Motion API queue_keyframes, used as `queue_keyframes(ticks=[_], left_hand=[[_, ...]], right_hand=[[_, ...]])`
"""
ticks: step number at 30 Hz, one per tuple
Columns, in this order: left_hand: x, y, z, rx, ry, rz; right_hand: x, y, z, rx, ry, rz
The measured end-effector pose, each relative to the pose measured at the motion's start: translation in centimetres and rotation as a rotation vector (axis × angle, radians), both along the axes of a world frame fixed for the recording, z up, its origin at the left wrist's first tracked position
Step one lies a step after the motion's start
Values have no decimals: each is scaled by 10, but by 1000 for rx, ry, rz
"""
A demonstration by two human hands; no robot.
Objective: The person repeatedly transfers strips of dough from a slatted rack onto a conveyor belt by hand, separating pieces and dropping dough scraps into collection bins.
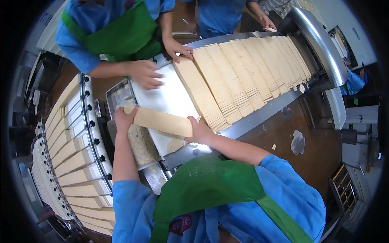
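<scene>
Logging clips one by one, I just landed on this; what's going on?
The person's left hand and right hand grip a pale strip near its two ends, partly over a white board. Across from them, a co-worker's hand is at the row of overlapping strips; their other hand, blurred, is near the board. More strips lie at the left.

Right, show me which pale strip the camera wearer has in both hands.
The strip gripped at its ends by the left hand and right hand. The overlapping strips lie on the metal table; the spaced strips lie at far left.
</scene>
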State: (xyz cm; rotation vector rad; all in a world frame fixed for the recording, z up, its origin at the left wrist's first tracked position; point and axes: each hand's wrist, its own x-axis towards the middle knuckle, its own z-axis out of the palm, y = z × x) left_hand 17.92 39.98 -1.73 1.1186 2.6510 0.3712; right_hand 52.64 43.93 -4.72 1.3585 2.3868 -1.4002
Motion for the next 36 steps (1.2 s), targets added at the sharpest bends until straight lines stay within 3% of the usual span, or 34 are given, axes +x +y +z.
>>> queue_keyframes(ticks=[2,3,6,8,10,11,14,16,17,20,21,23,25,26,31,36], left_hand=[[1,-36,-20,260,-202,81],[7,-47,-21,305,-65,132],[12,-89,-9,415,-282,248],[-10,-126,-14,526,-176,257],[-13,-163,20,563,-69,325],[-13,-186,43,640,-134,317],[-29,-273,79,550,129,416],[-46,-344,85,493,219,513],[-56,-383,78,568,216,559],[-55,-491,78,569,154,729],[-53,-528,75,592,129,793],[-48,-593,62,648,64,899],[-38,-647,54,509,64,989],[-29,-667,51,439,59,1029],[4,-748,9,507,132,1111],[-12,-780,1,205,126,926]], right_hand=[[0,-7,-5,78,49,4],[2,-9,-4,105,113,9],[-1,-16,0,162,230,40],[-12,-25,6,292,357,101],[-29,-41,38,207,320,157],[-40,-54,46,184,342,190],[-74,-108,68,86,416,337],[-93,-147,54,58,687,423],[-103,-169,50,-131,720,431],[-121,-235,71,-357,648,607],[-126,-258,69,-537,634,610],[-135,-305,69,-607,550,705],[-140,-343,64,-671,514,786],[-139,-357,56,-582,524,915],[-140,-431,46,-783,411,1046],[-150,-487,58,-892,272,1103]])
